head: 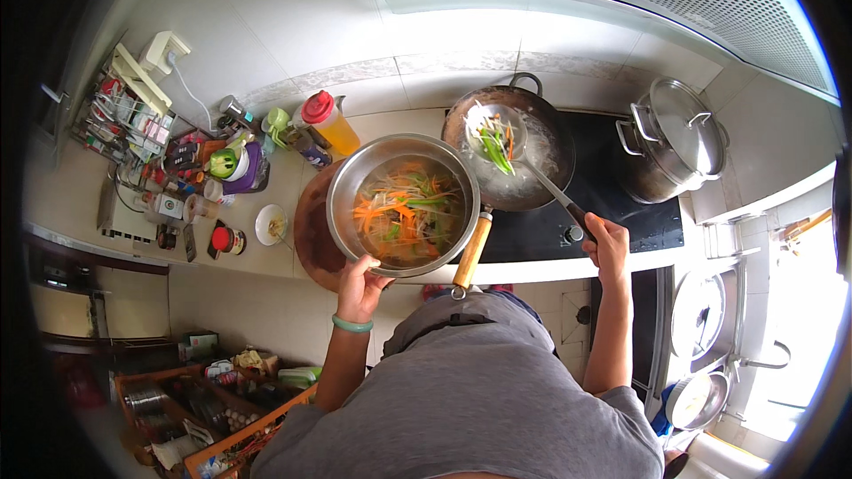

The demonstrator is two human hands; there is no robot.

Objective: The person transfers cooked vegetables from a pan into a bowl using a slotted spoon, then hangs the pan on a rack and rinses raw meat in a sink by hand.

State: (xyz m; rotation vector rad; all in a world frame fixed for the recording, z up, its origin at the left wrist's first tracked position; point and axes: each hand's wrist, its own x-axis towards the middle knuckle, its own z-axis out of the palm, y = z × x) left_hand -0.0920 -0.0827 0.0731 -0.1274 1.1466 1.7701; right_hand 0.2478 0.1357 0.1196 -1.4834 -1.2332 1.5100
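Note:
My left hand [363,289] grips the near rim of a stainless steel bowl [337,226], which is tilted a little over a round wooden board [309,219]. Shredded carrot, green strips and pale shreds [406,209] lie in liquid inside it. My right hand [608,247] is closed on the dark handle of a metal ladle [546,181]. The ladle's head, with a few green, white and orange strips [496,146] in it, is over a wok [562,159] right of the bowl. Whitish liquid shows in the wok, whose wooden handle [472,253] points towards me.
The wok stands on a black glass cooktop [632,213], with a lidded steel pot [679,140] at its right. An oil bottle [331,123], a small white bowl [271,225] and a red-lidded jar [228,239] stand left. A range hood [679,6] hangs above; a sink [729,319] is right.

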